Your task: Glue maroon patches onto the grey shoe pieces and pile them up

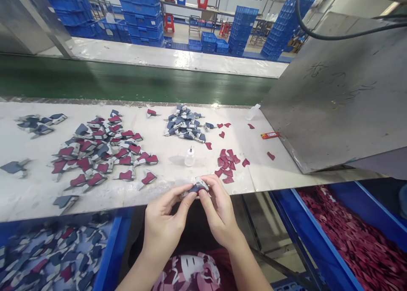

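Both my hands meet at the near edge of the white table, holding one small grey, white and dark red part [200, 186]. My left hand [168, 214] pinches its left side between thumb and fingers. On the right side, my right hand [219, 210] has its thumb against the red area and its fingers behind. Just beyond stands a small clear bottle with a thin tip [190, 157]. A pile of grey-blue parts [184, 123] lies behind the bottle, and loose dark red pieces [227, 163] lie to its right. Many red-and-grey parts [101, 149] are heaped on the left.
Below the table are a blue bin of parts [116, 244] at left and a blue bin of red pieces [330, 244] at right. A metal box [343, 91] stands at right. A red cutter [269, 135] and clear bottle [252, 112] lie near it. Behind runs a green belt [136, 81].
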Available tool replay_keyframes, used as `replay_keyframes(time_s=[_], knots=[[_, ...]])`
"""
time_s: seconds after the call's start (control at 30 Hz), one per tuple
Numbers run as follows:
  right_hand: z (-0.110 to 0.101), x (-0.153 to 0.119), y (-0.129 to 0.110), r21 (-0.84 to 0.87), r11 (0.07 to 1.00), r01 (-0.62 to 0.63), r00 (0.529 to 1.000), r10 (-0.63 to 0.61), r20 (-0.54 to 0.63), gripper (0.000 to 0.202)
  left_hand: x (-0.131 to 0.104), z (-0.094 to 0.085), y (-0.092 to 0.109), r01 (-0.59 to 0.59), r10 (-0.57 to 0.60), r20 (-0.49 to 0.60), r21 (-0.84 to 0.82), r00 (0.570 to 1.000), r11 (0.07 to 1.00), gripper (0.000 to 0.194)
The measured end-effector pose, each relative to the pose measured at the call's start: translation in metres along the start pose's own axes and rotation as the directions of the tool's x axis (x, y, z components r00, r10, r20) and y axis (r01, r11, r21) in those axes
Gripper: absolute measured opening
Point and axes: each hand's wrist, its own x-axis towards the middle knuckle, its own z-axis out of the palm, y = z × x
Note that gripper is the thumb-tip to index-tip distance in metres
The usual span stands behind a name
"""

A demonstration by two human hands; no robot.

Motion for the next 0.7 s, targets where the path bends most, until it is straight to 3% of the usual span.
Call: replay_keyframes(time_s=[0.33,0.5,0.7], knots=[[0.009,-0.002,0.003,0.139,0.990,-0.027,0.994,0.040,-0.097,0.013,-0.006,0.001,-0.003,-0.067,0.069,-0.024,0.085,0.997,0.994,0.015],[0.008,-0.001,0.012,0.049,0.999,0.000,0.995,0.005,-0.095,0.015,-0.004,0.001,-0.010,-0.113,0.119,-0.036,0.138,0.992,0.984,0.015],[0.006,-0.001,0.018,-0.002,1.000,0.031,0.996,-0.031,-0.089,0.026,-0.003,0.000,-0.014,-0.061,0.063,-0.016,0.096,0.998,0.994,0.017]])
